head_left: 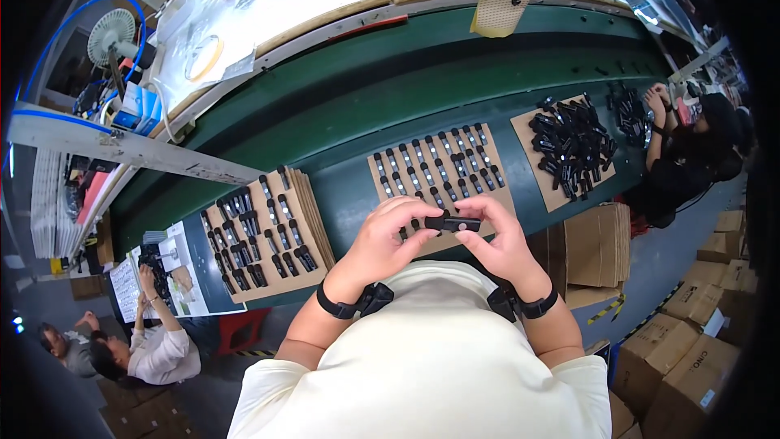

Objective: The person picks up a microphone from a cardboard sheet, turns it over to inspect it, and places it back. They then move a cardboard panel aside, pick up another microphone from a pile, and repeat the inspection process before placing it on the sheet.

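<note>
Both hands pinch one small black oblong part (452, 224) end to end: left hand (382, 244) has its fingers (410, 210) closed over the left end, right hand (505, 245) has its fingers (479, 210) closed on the right end, thumbs underneath. The two-end grip holds the part level and clear of the body, just above the near edge of the green worktop (366, 89), probably so its long face is up for a look or a fit; the exact seam is too small to tell. Black straps sit on both wrists. Directly beyond the hands lies a cardboard sheet (382, 164) carrying like parts in tidy slanted rows, spaced apart, apparently so each can be picked singly. To the left, a stack of cardboard sheets (313, 211) holds more rows, some bunched together. Far right, another cardboard sheet (528, 126) bears a loose heap of black parts (573, 146), unsorted, beside a seated co-worker in black (691, 154) whose hands are at the belt edge. Near left, another person in white (158, 349) bends over papers. Brown cartons (682, 358) stack on the floor, near right. A small fan (112, 32) stands far left.
</note>
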`<control>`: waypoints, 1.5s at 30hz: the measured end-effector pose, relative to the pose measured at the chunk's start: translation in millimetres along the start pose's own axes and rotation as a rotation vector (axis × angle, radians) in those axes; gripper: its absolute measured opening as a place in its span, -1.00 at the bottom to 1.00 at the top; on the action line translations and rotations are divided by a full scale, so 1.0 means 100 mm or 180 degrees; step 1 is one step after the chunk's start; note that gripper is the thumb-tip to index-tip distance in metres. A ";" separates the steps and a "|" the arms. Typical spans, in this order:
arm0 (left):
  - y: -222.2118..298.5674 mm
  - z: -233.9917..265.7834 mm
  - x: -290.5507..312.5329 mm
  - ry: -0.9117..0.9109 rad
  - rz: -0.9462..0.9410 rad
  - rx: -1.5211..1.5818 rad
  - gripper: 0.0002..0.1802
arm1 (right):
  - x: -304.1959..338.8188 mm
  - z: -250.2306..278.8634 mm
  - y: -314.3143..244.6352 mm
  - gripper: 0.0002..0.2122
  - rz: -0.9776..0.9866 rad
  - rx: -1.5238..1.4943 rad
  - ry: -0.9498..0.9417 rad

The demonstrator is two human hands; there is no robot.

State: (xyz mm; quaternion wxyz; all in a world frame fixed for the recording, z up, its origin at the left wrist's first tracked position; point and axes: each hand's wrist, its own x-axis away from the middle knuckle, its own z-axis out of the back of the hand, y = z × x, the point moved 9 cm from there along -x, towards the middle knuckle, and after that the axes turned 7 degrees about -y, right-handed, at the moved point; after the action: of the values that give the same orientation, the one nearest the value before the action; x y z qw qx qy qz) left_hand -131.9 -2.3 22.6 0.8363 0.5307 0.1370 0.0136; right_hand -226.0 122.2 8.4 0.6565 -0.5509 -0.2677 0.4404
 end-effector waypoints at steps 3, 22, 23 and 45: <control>0.01 0.02 0.06 0.0025 -0.0078 -0.0051 -0.75 | 0.06 -0.08 0.15 -0.75 -0.0296 -0.0350 -0.0100; 0.07 -0.02 0.01 0.0112 -0.0215 -0.0056 -0.69 | 0.02 -0.03 -0.34 -0.73 0.0951 0.0721 0.0274; 0.09 -0.03 0.00 0.0090 -0.0282 -0.0069 -0.69 | 0.01 -0.02 -0.33 -0.73 0.0948 0.0716 0.0275; -0.11 -0.04 0.02 0.0059 0.0163 0.0331 -0.76 | -0.03 0.02 -0.31 -0.75 0.0541 0.0535 0.0122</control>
State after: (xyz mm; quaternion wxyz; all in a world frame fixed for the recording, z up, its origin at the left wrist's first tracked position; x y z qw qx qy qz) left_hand -131.9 -3.5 10.4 0.8057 0.5766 0.1317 0.0327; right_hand -220.1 120.6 39.1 0.6656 -0.5230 -0.1696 0.5047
